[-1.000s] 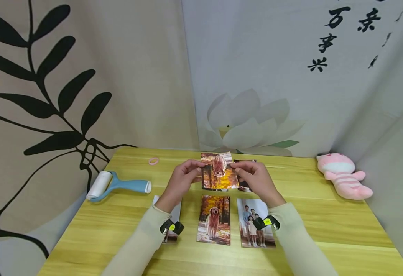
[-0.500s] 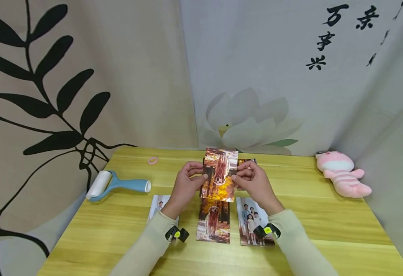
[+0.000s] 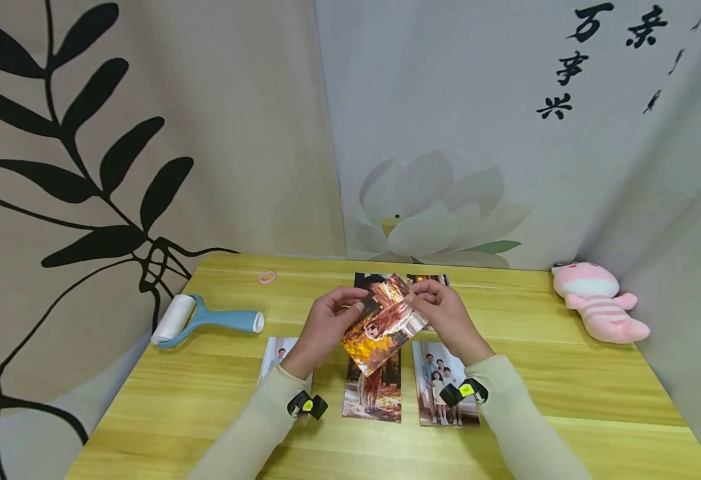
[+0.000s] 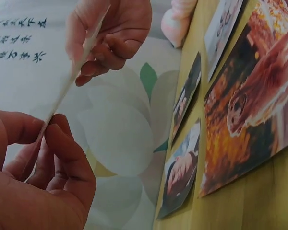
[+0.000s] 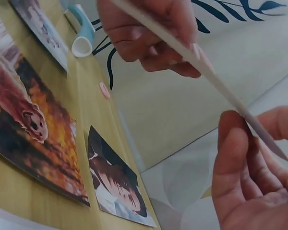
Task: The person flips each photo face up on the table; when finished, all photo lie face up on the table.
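Observation:
A glossy dog photo with autumn leaves is held in the air, turned diagonally. My left hand pinches its left edge between thumb and fingers. At its upper right side, my right hand pinches the same print. Both wrist views show this photo nearly edge-on. Below it on the table lies another dog photo, partly covered from above in the head view. A family photo lies to the right; a further photo lies left, mostly behind my left sleeve.
Behind the hands lie two more photos, a portrait being one. A blue-handled lint roller rests on the left of the wooden table. Near the back edge is a pink ring; a pink plush toy lies at the right.
The held dog photo came nearer to me, from over the back photos to above the front dog photo. In the last half second it has turned from upright to diagonal.

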The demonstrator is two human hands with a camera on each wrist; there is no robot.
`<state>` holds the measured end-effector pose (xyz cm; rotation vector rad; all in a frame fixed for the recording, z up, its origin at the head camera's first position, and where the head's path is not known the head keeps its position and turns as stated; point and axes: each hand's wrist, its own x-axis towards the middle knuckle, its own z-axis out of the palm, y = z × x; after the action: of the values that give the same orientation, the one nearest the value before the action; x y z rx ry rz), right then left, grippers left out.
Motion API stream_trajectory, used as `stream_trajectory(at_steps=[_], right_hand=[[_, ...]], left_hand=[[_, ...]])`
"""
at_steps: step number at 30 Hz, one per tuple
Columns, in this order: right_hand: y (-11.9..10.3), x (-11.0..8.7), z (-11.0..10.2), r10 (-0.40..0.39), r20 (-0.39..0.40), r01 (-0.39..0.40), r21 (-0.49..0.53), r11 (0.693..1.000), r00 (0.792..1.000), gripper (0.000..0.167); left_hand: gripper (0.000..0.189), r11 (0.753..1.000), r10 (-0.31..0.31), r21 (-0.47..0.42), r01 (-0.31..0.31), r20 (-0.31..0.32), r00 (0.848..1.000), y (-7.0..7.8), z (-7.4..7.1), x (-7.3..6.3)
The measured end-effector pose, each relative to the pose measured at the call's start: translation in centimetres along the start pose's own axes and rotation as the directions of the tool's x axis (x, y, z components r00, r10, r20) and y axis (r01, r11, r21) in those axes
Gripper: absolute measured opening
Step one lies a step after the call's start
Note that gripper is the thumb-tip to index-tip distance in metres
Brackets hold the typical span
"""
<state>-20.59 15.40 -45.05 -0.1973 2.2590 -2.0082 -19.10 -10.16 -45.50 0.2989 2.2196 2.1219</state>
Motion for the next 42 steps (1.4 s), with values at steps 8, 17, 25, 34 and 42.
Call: stream_trajectory(at_steps=[8,17,25,34,42], right_hand=[[0.2,0.5,-0.4,0.039,0.041,-0.042,0.061,0.997,0.998,0.017],[0.2,-0.5,-0.1,0.033,-0.066,-0.027,0.097,0.995,0.997,0.018],[0.3,-1.2,0.7,0.043,-0.151,-0.011,0.207,0.978,0.988,0.015],[0.4,-1.6,0.7,0.054,-0.135,-0.019,0.246,0.969,0.989,0.010],[0.7,-1.1,0.3,-0.008,-0.008,0.010,0.159,0.987,1.000,0.021]], left_hand=[[0.026,0.999,-0.016,0.052,0.016,-0.004,1.000,0.0,-0.2,0.2],[0.035,0.991,-0.086,-0.109,0.073,-0.120,0.989,-1.0,-0.2,0.1],[0.022,0.959,-0.169,-0.255,0.122,-0.169,0.971,-1.5,0.0,-0.2],[0.022,0.960,-0.148,-0.262,0.103,-0.158,0.976,-1.4,-0.1,-0.3],[0.029,0.959,-0.137,-0.264,0.105,-0.103,0.985,-1.5,-0.7,0.4]])
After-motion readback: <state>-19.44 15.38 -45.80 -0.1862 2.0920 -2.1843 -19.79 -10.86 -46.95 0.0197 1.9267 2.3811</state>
